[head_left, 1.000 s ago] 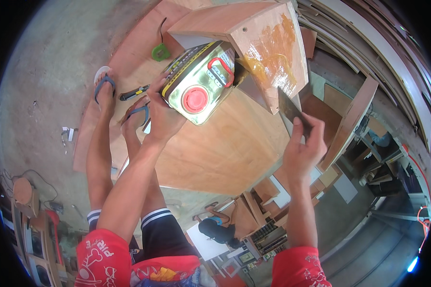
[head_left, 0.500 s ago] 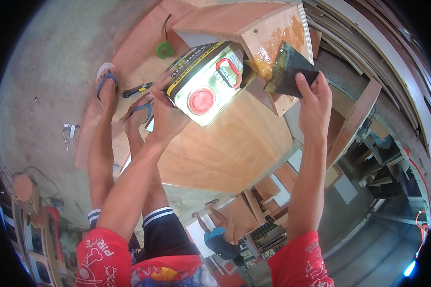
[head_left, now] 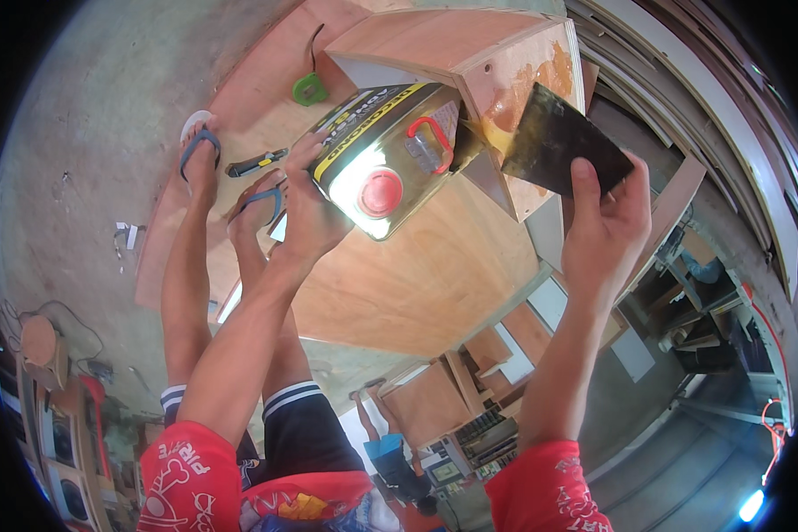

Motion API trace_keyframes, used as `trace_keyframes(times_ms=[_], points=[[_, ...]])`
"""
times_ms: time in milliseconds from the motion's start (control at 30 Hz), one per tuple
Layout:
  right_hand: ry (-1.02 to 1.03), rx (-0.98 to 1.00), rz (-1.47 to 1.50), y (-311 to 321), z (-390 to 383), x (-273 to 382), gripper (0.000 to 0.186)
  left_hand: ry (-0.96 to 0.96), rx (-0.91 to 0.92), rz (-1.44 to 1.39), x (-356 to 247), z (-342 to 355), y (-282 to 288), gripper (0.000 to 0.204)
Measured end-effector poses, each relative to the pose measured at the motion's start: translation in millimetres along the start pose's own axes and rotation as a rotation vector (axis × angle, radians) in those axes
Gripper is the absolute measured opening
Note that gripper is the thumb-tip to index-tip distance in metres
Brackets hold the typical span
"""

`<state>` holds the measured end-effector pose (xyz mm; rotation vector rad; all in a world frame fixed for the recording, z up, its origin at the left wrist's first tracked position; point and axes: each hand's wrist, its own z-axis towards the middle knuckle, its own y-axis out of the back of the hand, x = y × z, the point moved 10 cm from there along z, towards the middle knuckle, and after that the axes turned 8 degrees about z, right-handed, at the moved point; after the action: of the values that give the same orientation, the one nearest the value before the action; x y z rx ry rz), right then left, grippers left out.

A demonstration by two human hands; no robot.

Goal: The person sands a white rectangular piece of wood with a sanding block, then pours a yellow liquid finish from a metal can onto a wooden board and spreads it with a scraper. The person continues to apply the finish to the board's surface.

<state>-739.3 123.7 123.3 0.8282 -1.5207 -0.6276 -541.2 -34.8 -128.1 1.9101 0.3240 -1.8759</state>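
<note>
My left hand is closed around the lower left side of a rectangular metal glue can with a red cap and a red handle. The can is tilted, its far right corner close to a plywood box. Glossy amber glue is smeared over the box's narrow face. In my right hand, a dark, thin square spreader is pinched between thumb and fingers. Its left edge overlaps the glued face from my viewpoint; whether it touches the wood I cannot tell.
A plywood sheet lies below the can. A utility knife and a green tape measure lie left of the can, near my sandalled feet. Long boards are stacked at right. Another person is beyond, at the lower middle.
My right hand has moved right and slightly down with the spreader, which now shows more of its flat face. The can has shifted slightly to the right and down.
</note>
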Motion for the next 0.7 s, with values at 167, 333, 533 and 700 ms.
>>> trace_keyframes(times_ms=[167, 333, 533, 700], points=[[0.364, -0.028, -0.157, -4, -48, 31, 0.014, 0.352, 0.023, -0.329, 46, -22, -15, 0.064], [0.575, 0.070, -0.156, -20, -86, 26, 0.019, 0.409, 0.007, -0.719, 39, -16, -21, 0.063], [0.606, -0.152, -0.112, 1, -80, 22, 0.018, 0.017, 0.000, -0.058, 0, -2, -3, 0.090], [0.659, 0.109, -0.083, -23, -86, 37, 0.020, 0.025, 0.003, -0.057, 2, -3, -2, 0.100]])
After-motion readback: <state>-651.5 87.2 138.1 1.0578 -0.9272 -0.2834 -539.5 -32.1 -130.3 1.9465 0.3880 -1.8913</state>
